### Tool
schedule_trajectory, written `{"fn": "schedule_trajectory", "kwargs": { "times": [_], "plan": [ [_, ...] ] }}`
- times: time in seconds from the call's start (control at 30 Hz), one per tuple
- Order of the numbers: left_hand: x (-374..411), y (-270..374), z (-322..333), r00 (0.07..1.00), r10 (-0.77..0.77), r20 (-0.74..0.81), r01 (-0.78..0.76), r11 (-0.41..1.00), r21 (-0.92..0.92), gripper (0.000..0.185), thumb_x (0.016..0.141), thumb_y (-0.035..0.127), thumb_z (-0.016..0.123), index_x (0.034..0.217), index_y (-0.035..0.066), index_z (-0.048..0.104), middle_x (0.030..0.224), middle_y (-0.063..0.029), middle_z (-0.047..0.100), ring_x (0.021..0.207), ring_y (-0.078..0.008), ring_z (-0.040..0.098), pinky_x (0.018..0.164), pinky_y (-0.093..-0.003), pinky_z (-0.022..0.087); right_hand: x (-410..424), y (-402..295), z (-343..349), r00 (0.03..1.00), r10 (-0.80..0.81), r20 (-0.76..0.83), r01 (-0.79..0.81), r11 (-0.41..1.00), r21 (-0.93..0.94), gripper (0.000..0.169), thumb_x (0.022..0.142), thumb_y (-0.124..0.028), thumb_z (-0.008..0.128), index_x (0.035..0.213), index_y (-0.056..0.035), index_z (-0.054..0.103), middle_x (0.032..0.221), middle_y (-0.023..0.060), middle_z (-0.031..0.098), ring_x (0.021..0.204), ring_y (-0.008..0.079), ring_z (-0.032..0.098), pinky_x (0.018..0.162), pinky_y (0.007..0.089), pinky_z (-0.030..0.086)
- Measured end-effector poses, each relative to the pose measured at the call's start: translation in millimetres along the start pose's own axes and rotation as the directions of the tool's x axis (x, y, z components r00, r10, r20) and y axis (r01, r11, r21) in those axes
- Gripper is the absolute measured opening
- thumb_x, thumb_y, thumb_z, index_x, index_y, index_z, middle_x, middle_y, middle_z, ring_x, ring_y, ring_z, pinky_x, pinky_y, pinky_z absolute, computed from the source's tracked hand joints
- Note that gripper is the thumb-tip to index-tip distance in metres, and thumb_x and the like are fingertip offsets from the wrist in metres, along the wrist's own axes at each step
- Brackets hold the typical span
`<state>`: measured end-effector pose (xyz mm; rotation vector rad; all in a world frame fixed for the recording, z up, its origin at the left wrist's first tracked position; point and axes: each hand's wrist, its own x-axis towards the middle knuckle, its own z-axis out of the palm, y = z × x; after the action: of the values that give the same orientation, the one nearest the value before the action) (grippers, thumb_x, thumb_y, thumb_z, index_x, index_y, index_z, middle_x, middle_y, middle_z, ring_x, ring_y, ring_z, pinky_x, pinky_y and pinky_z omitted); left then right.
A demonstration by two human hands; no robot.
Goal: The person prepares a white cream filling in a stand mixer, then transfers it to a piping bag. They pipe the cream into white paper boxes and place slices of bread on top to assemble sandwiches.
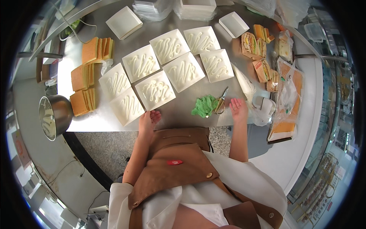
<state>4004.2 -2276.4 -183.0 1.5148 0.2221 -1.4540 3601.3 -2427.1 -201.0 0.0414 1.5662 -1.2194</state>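
My left hand [149, 119] is at the near table edge, fingers loosely curled and apart, holding nothing visible. Its thumb side meets or nearly meets the near corners of two white paper boxes, one at left [127, 106] and one in the middle [155, 90]. Several such boxes, all with zigzag lines of white cream inside, cover the middle of the table. Palm up and empty, my right hand [239, 110] rests at the table's right side. A cream-filled piping bag [245, 83] lies just beyond it. To its left are scissors [222, 100] and a crumpled green cloth [204, 106].
Sliced sponge cake stands in stacks [83, 102] at left, behind a steel bowl [63, 115] with cream residue. Cut sandwiches [262, 70] and a wrapped cake sheet [291, 83] line the right. More white boxes [124, 23] sit at the back, near bagged plastic lids [152, 9].
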Motion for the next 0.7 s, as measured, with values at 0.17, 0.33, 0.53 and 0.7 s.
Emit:
{"fn": "schedule_trajectory", "kwargs": {
  "times": [0.17, 0.33, 0.53, 0.7],
  "plan": [
    [1, 0, -4, 0.999, 0.009, -0.047, -0.01, 1.0, -0.021, 0.026, 0.099, 0.019, 0.043, 0.1, -0.005, 0.053, 0.099, -0.0197, 0.065, 0.091, -0.0289, 0.065, 0.084, -0.0395, 0.055, 11, -19, 82, 0.661, -0.617, 0.427, 0.749, 0.517, -0.414, 0.043, 0.094, -0.031, 0.058, 0.121, 0.0023, 0.052, 0.12, 0.0178, 0.057, 0.11, 0.0269, 0.056, 0.093, 0.035, 0.044],
    [-3, 6, -6, 0.999, 0.051, 0.004, -0.051, 0.996, -0.077, 0.028, 0.1, 0.019, 0.043, 0.104, -0.006, 0.054, 0.099, -0.0193, 0.065, 0.091, -0.0281, 0.065, 0.083, -0.0379, 0.056, 78, -19, 134, 0.725, -0.363, 0.585, 0.687, 0.328, -0.648, 0.048, 0.095, -0.032, 0.055, 0.126, 0.0042, 0.048, 0.121, 0.0207, 0.057, 0.111, 0.0275, 0.056, 0.095, 0.0343, 0.042],
    [-19, 9, -27, 0.979, 0.161, -0.126, -0.162, 0.987, 0.002, 0.027, 0.098, 0.018, 0.048, 0.11, -0.006, 0.047, 0.102, -0.0195, 0.061, 0.092, -0.0259, 0.065, 0.084, -0.0365, 0.056, 35, -5, 138, 0.586, -0.464, 0.665, 0.751, 0.002, -0.66, 0.061, 0.09, -0.03, 0.062, 0.135, 0.003, 0.038, 0.124, 0.0223, 0.055, 0.116, 0.034, 0.052, 0.1, 0.0419, 0.039],
    [-36, 11, -31, 0.819, 0.401, -0.41, -0.257, 0.896, 0.363, 0.027, 0.091, 0.012, 0.059, 0.107, -0.004, 0.044, 0.097, -0.0164, 0.055, 0.091, -0.0232, 0.061, 0.081, -0.0365, 0.052, 12, -24, 192, 0.292, -0.394, 0.871, 0.915, -0.149, -0.375, 0.06, 0.086, -0.024, 0.066, 0.135, -0.0007, 0.041, 0.128, 0.0209, 0.051, 0.119, 0.0359, 0.048, 0.102, 0.0446, 0.036]
  ]
}}
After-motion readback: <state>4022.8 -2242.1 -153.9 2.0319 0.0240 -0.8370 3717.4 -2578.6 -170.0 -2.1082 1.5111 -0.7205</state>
